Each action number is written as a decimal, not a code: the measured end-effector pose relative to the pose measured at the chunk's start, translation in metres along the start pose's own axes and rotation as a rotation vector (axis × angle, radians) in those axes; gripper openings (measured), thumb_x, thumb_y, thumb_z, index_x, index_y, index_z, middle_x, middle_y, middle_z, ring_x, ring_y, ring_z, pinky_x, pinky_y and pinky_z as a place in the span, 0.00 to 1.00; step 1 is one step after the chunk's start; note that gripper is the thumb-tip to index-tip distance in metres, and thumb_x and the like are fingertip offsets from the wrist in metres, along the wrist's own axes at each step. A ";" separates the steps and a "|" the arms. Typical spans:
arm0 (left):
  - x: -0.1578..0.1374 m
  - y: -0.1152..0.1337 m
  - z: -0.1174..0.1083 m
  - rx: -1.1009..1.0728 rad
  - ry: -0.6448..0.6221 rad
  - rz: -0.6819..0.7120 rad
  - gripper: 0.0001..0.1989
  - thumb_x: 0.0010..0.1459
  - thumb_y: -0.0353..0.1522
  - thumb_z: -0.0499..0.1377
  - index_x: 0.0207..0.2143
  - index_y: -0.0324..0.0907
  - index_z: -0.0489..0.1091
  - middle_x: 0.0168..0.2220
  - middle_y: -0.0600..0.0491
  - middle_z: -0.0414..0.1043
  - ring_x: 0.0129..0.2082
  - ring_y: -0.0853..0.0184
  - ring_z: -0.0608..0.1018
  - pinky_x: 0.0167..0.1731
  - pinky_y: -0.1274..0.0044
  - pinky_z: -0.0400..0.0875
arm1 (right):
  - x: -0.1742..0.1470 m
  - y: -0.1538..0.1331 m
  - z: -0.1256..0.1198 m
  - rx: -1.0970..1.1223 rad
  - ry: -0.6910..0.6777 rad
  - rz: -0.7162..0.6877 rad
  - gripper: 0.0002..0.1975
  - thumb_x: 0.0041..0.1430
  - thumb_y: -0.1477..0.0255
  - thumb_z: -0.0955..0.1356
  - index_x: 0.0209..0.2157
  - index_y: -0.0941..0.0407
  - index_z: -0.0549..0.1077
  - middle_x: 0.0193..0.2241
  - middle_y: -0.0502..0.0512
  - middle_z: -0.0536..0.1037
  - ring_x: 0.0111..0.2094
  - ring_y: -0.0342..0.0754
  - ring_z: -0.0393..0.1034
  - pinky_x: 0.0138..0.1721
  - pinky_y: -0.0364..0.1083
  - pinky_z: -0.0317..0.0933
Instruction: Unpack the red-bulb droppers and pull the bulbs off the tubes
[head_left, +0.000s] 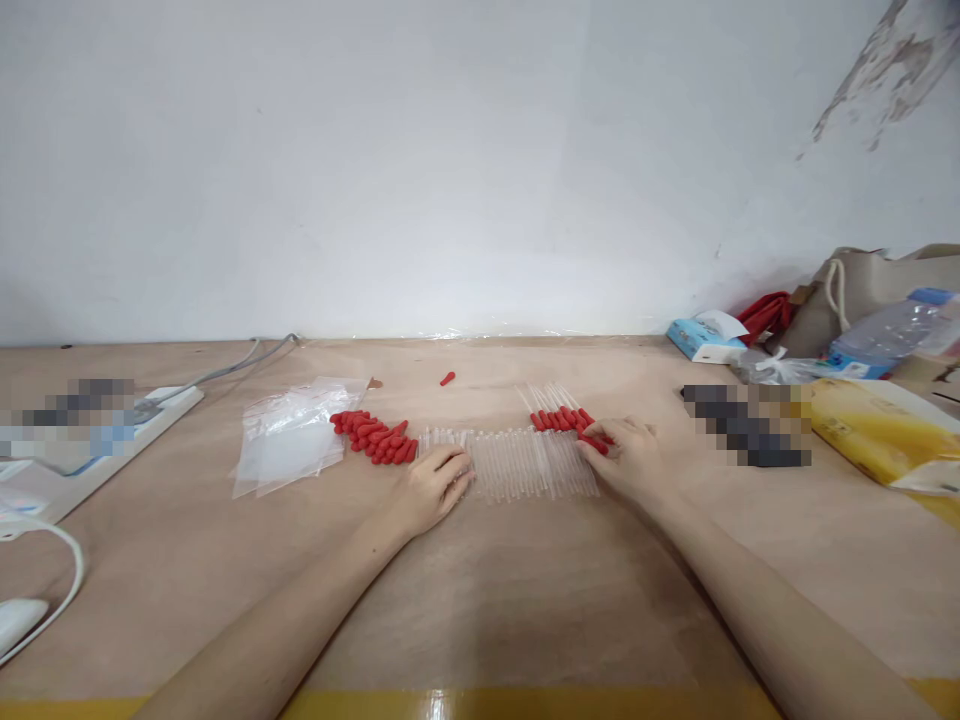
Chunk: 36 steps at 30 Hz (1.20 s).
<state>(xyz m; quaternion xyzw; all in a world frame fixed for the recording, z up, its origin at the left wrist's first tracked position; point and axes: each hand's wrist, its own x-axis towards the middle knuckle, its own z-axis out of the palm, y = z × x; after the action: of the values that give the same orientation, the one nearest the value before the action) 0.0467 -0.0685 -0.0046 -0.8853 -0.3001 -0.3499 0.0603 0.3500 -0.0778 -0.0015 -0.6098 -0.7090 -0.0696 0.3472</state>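
Note:
A row of clear thin tubes (525,465) lies side by side on the brown tabletop. My left hand (435,490) rests at the row's left part, its fingers curled down and close together over the tubes; what is under the fingertips is hidden. My right hand (626,455) pinches a red rubber bulb (596,443) between thumb and fingers at the row's right end. Just behind the row lie several droppers (555,418), red bulbs towards me and clear stems pointing away. Left of my left hand is a pile of loose red rubber bulbs (371,438).
Clear plastic bags (289,440) lie beside the bulb pile. One stray red bulb (448,378) sits farther back. At left are a white power strip (165,405) and cable. At right are a tissue box (705,340), a plastic bottle (885,330) and a yellow package (877,430).

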 end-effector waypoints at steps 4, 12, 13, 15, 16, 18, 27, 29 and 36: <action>-0.001 0.003 -0.004 -0.050 -0.030 -0.010 0.10 0.56 0.33 0.54 0.40 0.39 0.67 0.39 0.47 0.69 0.37 0.66 0.72 0.37 0.74 0.70 | -0.004 -0.006 0.000 -0.144 0.043 -0.138 0.09 0.51 0.64 0.65 0.24 0.54 0.72 0.26 0.50 0.75 0.33 0.47 0.65 0.39 0.49 0.45; 0.003 0.002 -0.018 0.034 -0.305 -0.019 0.21 0.56 0.41 0.53 0.52 0.45 0.62 0.53 0.48 0.63 0.55 0.58 0.63 0.52 0.61 0.57 | -0.001 -0.010 0.002 -0.150 0.106 -0.105 0.08 0.53 0.66 0.64 0.27 0.53 0.73 0.27 0.50 0.75 0.34 0.46 0.65 0.40 0.48 0.44; 0.004 0.001 -0.019 0.034 -0.339 -0.014 0.22 0.57 0.41 0.52 0.53 0.45 0.61 0.54 0.49 0.62 0.56 0.59 0.61 0.54 0.60 0.54 | 0.001 -0.011 0.002 -0.155 0.095 -0.084 0.08 0.52 0.66 0.64 0.26 0.53 0.73 0.26 0.50 0.75 0.33 0.46 0.65 0.39 0.48 0.44; 0.003 0.000 -0.019 0.026 -0.370 -0.011 0.22 0.58 0.40 0.51 0.54 0.46 0.60 0.54 0.49 0.62 0.56 0.60 0.61 0.56 0.58 0.49 | 0.007 -0.014 0.003 -0.178 0.065 -0.058 0.08 0.51 0.65 0.65 0.27 0.52 0.74 0.26 0.50 0.75 0.33 0.47 0.64 0.39 0.49 0.44; 0.003 -0.001 -0.020 0.019 -0.372 -0.011 0.21 0.58 0.40 0.51 0.53 0.46 0.60 0.54 0.49 0.62 0.56 0.61 0.62 0.56 0.58 0.48 | 0.010 -0.016 0.004 -0.195 0.049 -0.053 0.08 0.51 0.65 0.65 0.28 0.52 0.74 0.26 0.51 0.75 0.33 0.48 0.64 0.39 0.49 0.44; 0.001 -0.002 -0.020 0.007 -0.358 -0.011 0.20 0.58 0.39 0.51 0.52 0.45 0.62 0.53 0.49 0.64 0.55 0.62 0.64 0.57 0.58 0.47 | 0.017 -0.018 0.005 -0.233 0.022 -0.049 0.09 0.50 0.64 0.65 0.31 0.52 0.75 0.27 0.52 0.75 0.33 0.49 0.64 0.38 0.49 0.44; -0.005 -0.007 -0.018 -0.009 -0.340 -0.034 0.21 0.58 0.38 0.52 0.53 0.45 0.60 0.54 0.47 0.62 0.56 0.61 0.62 0.57 0.58 0.48 | 0.028 -0.025 0.016 -0.207 -0.052 0.035 0.10 0.52 0.67 0.63 0.29 0.51 0.76 0.26 0.52 0.77 0.31 0.49 0.66 0.35 0.49 0.45; -0.006 -0.008 -0.017 -0.016 -0.341 -0.034 0.20 0.58 0.37 0.51 0.53 0.45 0.60 0.54 0.47 0.61 0.56 0.61 0.62 0.57 0.57 0.48 | 0.027 -0.026 0.018 -0.194 -0.052 0.060 0.09 0.51 0.68 0.63 0.29 0.52 0.75 0.26 0.51 0.77 0.31 0.50 0.66 0.36 0.49 0.45; -0.005 -0.007 -0.019 -0.006 -0.287 -0.051 0.20 0.59 0.36 0.51 0.53 0.46 0.60 0.54 0.48 0.62 0.57 0.61 0.60 0.57 0.59 0.50 | 0.024 -0.028 0.017 -0.084 0.114 0.123 0.11 0.53 0.68 0.62 0.28 0.54 0.75 0.26 0.52 0.77 0.32 0.49 0.67 0.40 0.51 0.45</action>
<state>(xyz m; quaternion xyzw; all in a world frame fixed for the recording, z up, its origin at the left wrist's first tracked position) 0.0288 -0.0715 0.0055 -0.9184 -0.3271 -0.2223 0.0051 0.3172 -0.0558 0.0083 -0.6613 -0.6458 -0.1124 0.3647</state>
